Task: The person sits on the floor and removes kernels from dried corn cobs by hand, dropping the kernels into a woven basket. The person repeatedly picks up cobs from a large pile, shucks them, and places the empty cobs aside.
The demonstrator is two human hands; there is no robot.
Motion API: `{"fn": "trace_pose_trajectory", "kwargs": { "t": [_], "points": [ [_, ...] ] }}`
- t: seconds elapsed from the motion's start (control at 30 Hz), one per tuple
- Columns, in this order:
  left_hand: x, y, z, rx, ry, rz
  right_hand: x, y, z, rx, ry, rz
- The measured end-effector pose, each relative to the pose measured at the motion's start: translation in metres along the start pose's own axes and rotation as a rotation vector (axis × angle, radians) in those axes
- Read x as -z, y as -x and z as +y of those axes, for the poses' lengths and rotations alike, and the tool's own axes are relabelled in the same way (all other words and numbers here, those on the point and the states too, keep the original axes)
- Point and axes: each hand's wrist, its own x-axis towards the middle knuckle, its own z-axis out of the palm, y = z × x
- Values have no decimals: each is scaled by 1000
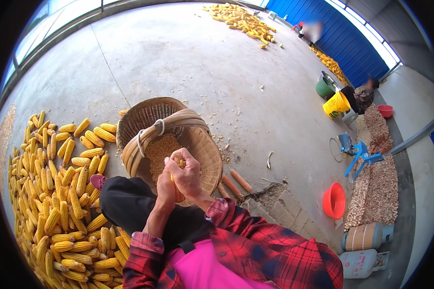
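Both of my hands are closed round one corn cob (179, 162), its yellow upper end showing above the fingers and a reddish part below them. My left hand (166, 189) grips it from the left and lower side. Pressed against it from the right is my right hand (188, 176). Beneath the hands stands a round woven basket (208, 159) with a thick arched handle (176, 119). Loose yellow corn kernels (161, 151) lie in its bottom. Most of the held cob is hidden by my fingers.
A large heap of corn ears (58, 207) spreads at the left. Stripped cobs (240, 180) lie right of the basket, near broken paving (284, 207). Farther right are a red basin (333, 200), blue stool (361, 156), gas cylinders (359, 263), yellow bucket (336, 104) and a seated person (364, 98).
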Motion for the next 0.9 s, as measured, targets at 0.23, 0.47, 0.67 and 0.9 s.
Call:
{"fn": "trace_pose_trajectory", "kwargs": {
  "t": [0.23,0.47,0.67,0.9],
  "points": [
    [11,-13,-35,98,281,-89,-1,17,-8,165,120,-179],
    [26,-36,-57,224,398,-103,11,-2,-11,120,-154,-250],
    [17,-30,-29,379,488,-279,35,-39,10,-324,-480,138],
    [6,-2,4,236,2,-298,61,-51,32,-542,-670,282]
  ]
}}
